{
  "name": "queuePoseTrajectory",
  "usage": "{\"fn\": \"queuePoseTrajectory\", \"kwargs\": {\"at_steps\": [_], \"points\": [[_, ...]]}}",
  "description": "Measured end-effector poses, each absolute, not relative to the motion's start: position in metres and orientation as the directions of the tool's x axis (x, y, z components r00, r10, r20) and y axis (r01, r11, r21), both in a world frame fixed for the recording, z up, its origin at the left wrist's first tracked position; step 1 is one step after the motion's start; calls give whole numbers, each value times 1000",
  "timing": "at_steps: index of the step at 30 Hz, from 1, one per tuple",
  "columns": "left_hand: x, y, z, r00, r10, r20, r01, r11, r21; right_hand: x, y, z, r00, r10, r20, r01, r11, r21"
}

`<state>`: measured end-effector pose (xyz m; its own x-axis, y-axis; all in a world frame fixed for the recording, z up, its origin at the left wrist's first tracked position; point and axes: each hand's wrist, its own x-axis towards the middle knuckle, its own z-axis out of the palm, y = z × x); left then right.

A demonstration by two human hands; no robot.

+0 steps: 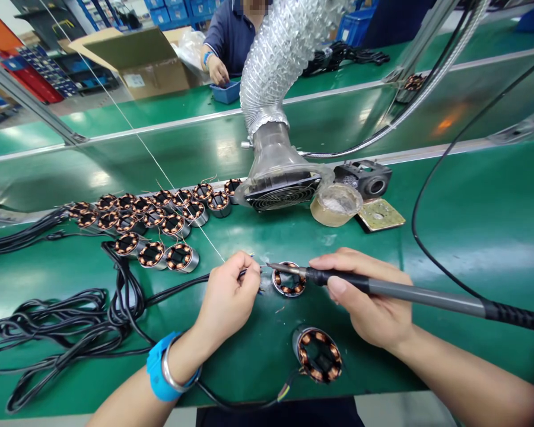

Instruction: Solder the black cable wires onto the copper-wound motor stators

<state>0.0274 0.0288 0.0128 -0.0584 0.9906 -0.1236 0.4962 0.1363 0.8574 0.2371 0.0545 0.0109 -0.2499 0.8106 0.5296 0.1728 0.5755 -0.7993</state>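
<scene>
In my right hand is a soldering iron, held like a pen. Its tip reaches left over a copper-wound motor stator. My left hand is closed in a pinch on a thin solder wire that comes down from the upper left; its end pokes out towards the iron's tip. A black cable passes to the left hand, with small wire ends showing beside the fingers. Whether the fingers also grip it, I cannot tell. Nearer me lies a second stator, joined to a cable with a yellow-green wire.
Several stators stand in rows at the back left, beside coiled black cables. A fume extractor with a foil duct overhangs the bench. Behind the right hand are a round tub and a sponge holder. Across the divider sits another person.
</scene>
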Motion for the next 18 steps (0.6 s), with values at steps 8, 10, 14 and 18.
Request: {"fn": "queuePoseTrajectory", "kwargs": {"at_steps": [8, 10, 14, 18], "points": [[27, 28, 13, -53, 992, -118, 493, 128, 860, 231, 48, 21, -327, 698, 637, 214, 711, -670], [27, 27, 13, -54, 991, -120, 486, 131, 864, 231, 46, 20, -359, 654, 666, 214, 752, -623], [27, 27, 13, -60, 991, -122, 480, 135, 867, 232, 44, 17, -409, 567, 715, 212, 821, -530], [27, 27, 13, -55, 991, -126, 484, 137, 864, 234, 44, 18, -400, 576, 713, 208, 815, -541]]}}
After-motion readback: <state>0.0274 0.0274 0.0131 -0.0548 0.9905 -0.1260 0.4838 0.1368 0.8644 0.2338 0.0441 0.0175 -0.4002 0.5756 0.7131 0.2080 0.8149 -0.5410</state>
